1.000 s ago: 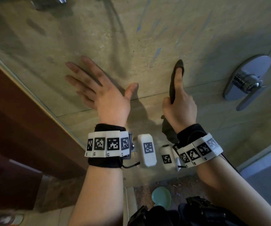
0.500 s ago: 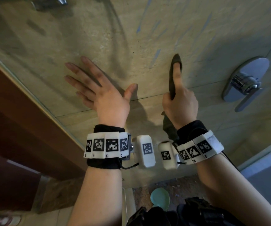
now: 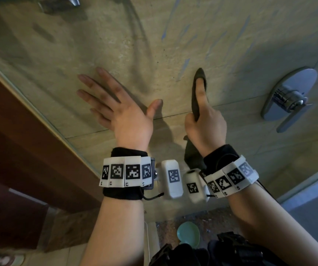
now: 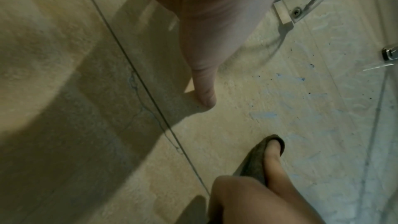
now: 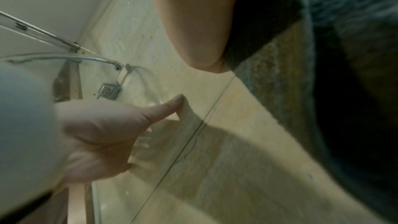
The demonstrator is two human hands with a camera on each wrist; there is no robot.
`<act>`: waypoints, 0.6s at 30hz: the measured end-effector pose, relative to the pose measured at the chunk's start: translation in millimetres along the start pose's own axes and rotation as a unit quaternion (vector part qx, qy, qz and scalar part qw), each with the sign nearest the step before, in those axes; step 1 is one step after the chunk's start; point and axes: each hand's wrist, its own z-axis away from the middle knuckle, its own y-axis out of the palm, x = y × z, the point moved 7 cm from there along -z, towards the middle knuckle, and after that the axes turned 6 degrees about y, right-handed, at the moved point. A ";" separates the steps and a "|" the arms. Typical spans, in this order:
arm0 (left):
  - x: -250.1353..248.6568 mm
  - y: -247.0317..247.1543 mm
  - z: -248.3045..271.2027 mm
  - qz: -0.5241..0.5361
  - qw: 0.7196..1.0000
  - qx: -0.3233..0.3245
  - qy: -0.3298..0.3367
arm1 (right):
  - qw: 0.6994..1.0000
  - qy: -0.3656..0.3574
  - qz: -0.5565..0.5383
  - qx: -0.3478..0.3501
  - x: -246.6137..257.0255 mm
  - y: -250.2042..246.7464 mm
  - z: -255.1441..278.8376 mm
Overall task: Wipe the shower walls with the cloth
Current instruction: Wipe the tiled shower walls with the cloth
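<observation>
Since the earlier frame, almost nothing has moved: the right hand [image 3: 205,127] still pinches the dark cloth [image 3: 195,100], its thumb pressing the fabric on the beige stone-like wall [image 3: 231,45], just above a thin grout line [image 3: 231,104]. The left hand [image 3: 120,110] stays flat on the wall, fingers spread, holding nothing. A shiny metal mixer handle [image 3: 288,99] stands further right. A round pale green dish [image 3: 188,234] lies below on the speckled floor.

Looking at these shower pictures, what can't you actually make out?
- Cloth: head view, mostly hidden behind the right hand; its size is unclear.
- Right hand's other fingers: curled out of sight, so the grip is partly unseen.
- Chrome fitting: head view, cut off by the top edge.
- Green object on the floor: head view, partly covered, too blurred to identify.
</observation>
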 end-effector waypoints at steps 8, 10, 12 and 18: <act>-0.5 -0.2 0.7 0.007 1.000 0.007 0.000 | 0.999 0.037 -0.008 -0.033 -9.7 -6.5 -6.7; -1.0 -0.8 0.9 0.001 1.000 0.003 0.001 | 0.999 0.046 -0.025 -0.014 -12.3 2.3 -1.3; -1.0 -0.5 0.6 -0.004 1.000 0.004 -0.001 | 0.998 0.046 -0.044 0.010 -12.2 10.6 3.0; 0.2 0.9 0.0 0.000 1.000 -0.003 0.001 | 0.997 -0.037 -0.007 0.066 5.8 29.4 15.2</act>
